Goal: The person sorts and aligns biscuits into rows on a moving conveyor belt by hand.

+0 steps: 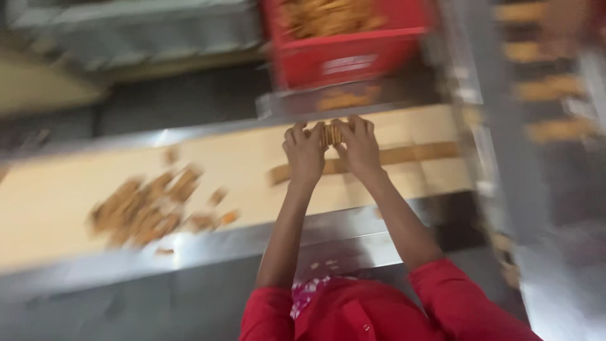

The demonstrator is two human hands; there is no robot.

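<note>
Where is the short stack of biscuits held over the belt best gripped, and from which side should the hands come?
Probably at its two flat ends, one hand from each side. The stack of biscuits lies on its side above the cream belt, so inward pressure keeps it together. The left hand and right hand press it that way now. The picture is blurred, so finger placement is unclear.

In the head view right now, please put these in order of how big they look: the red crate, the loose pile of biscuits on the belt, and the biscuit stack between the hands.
1. Red crate, partly cut off at the top.
2. Loose pile of biscuits; blurred, so its edges are unsure.
3. Biscuit stack, pressed between left hand and right hand, clearly smallest.

The crate lies farther away, so it only looks this size.
</note>
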